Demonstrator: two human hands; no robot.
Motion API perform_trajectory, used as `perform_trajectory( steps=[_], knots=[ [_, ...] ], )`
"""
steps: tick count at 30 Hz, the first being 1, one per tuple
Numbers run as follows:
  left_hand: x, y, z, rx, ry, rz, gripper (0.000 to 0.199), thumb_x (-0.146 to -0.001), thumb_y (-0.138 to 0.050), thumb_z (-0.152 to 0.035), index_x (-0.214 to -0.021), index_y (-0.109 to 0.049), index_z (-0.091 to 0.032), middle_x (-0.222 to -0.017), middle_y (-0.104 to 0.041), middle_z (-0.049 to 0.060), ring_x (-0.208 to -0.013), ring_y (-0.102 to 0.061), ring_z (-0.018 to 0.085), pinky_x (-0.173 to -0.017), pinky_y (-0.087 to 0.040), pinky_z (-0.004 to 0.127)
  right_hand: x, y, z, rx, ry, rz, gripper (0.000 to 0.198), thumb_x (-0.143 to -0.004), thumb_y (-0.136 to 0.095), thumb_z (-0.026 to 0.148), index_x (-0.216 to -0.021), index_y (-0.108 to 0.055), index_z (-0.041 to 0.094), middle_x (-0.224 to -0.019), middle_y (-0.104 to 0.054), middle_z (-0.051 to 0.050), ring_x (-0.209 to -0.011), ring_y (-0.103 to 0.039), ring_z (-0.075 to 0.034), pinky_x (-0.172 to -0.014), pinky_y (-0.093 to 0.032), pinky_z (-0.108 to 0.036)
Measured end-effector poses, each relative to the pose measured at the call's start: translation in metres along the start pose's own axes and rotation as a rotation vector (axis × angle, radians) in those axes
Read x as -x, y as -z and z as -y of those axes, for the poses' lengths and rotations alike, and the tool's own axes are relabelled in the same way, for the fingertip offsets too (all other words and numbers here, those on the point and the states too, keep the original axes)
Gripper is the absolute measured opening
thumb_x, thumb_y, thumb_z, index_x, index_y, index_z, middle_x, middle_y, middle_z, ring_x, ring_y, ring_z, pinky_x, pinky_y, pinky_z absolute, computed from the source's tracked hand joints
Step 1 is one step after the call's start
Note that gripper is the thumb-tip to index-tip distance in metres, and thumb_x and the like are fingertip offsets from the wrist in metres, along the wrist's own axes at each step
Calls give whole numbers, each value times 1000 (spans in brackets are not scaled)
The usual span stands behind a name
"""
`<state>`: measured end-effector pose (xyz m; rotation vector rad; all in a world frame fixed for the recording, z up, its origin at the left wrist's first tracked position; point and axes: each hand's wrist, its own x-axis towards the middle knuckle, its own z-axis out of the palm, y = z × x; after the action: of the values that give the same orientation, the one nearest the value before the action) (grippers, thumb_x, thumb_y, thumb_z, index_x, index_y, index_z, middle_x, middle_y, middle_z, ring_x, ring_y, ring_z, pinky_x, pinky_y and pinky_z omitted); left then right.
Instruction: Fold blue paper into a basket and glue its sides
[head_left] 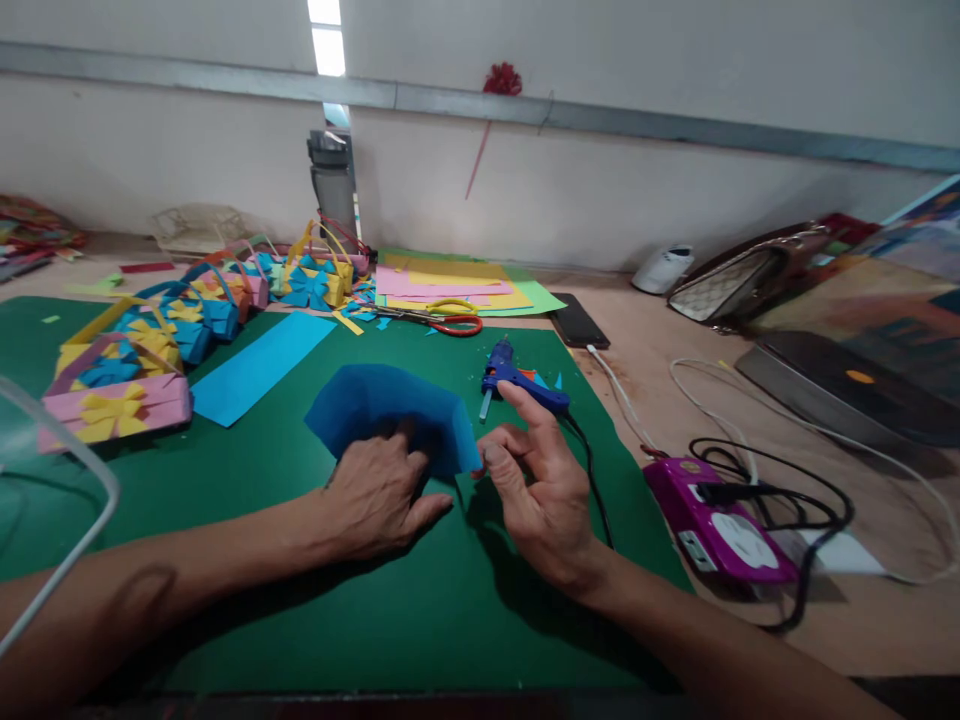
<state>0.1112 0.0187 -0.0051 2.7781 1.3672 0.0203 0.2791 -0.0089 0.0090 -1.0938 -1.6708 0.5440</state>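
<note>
A sheet of blue paper (382, 400) stands curled and creased over the green mat, its hollow side toward me. My left hand (382, 490) reaches into that hollow and holds the paper down; its thumb sticks out to the right, and its fingertips are partly hidden in shadow. At the paper's right corner, my right hand (536, 490) pinches the edge between thumb and fingers, with the index finger raised. Just beyond that hand lies a blue glue gun (517, 375), a glue stick poking from its rear.
Small paper baskets with bows (116, 405) line the left side near a flat blue strip (262, 365). Behind are scissors (454, 320), coloured sheets (450, 280) and a bottle (334, 185). To the right lie a phone (581, 320) and a purple power strip (720, 525) with cables.
</note>
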Motion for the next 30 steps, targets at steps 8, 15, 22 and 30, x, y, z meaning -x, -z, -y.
perform_trajectory(
  steps=[8,15,22,30],
  knots=[
    [-1,0,-1,-10,2,-26,44,-88,-34,-54,-98,-58,-18,-98,-54,12,-76,-60,27,-58,-48,38,1,-1,-2,-79,-66,36,42,-92,-40,20,-133,-36,22,-63,-50,5,-60,-53,-12,-62,-45,-28],
    [2,-2,0,-6,2,-16,40,-88,-37,-51,-95,-58,-18,-96,-55,11,-76,-60,27,-60,-48,38,0,1,-3,59,-113,87,49,-84,-51,22,-131,-37,22,-68,-52,5,-63,-55,-12,-65,-46,-29],
    [7,-1,4,48,-54,11,32,-90,-38,-44,-96,-60,-21,-93,-54,9,-73,-59,22,-61,-47,34,3,2,-1,205,-127,224,48,-76,-59,20,-121,-44,18,-67,-53,5,-59,-53,-12,-59,-44,-27],
    [16,4,6,13,-153,13,28,-91,-41,-39,-111,-54,-26,-100,-51,9,-83,-53,26,-63,-48,38,-2,3,-2,63,-329,220,44,-75,-56,13,-117,-45,20,-70,-55,4,-61,-54,-12,-62,-45,-27]
  ],
)
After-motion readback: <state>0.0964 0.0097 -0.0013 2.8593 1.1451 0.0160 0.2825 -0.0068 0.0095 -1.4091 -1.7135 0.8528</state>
